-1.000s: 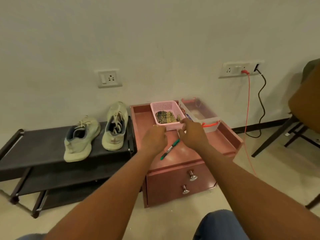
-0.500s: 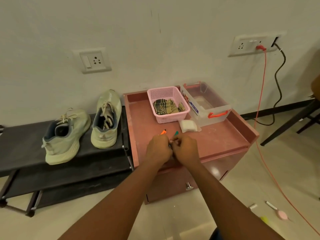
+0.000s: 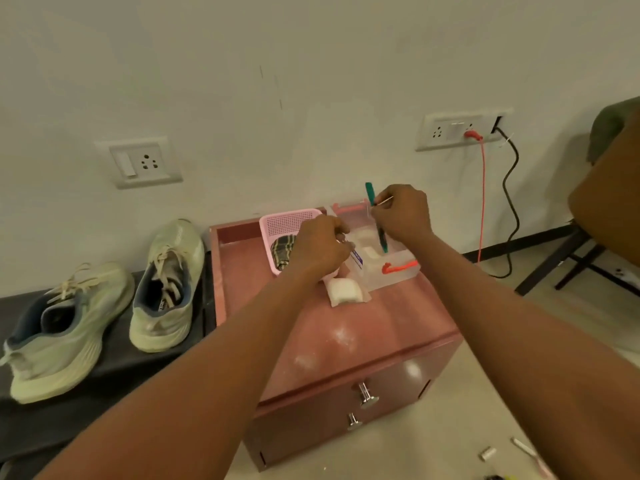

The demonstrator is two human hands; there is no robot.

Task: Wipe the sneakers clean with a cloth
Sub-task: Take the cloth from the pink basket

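Observation:
Two pale green sneakers, the left sneaker (image 3: 59,334) and the right sneaker (image 3: 169,285), stand on a black shoe rack (image 3: 114,368) at the left. A checked cloth (image 3: 282,252) lies in a pink basket (image 3: 287,220) on the pink cabinet (image 3: 363,337). My right hand (image 3: 403,216) grips a green marker (image 3: 375,220), held upright over a clear plastic box (image 3: 391,268). My left hand (image 3: 320,249) hovers in front of the basket with curled fingers pinching a small pale thing I cannot identify.
A white rounded block (image 3: 344,291) lies on the cabinet top near the box. Red and black cables (image 3: 481,202) hang from a wall socket at the right. A chair (image 3: 602,220) stands at the far right. Small items (image 3: 519,452) lie on the floor.
Both hands have lifted from the cabinet's front edge toward the back. My right hand has raised the green marker over the clear box, and the camera has moved closer.

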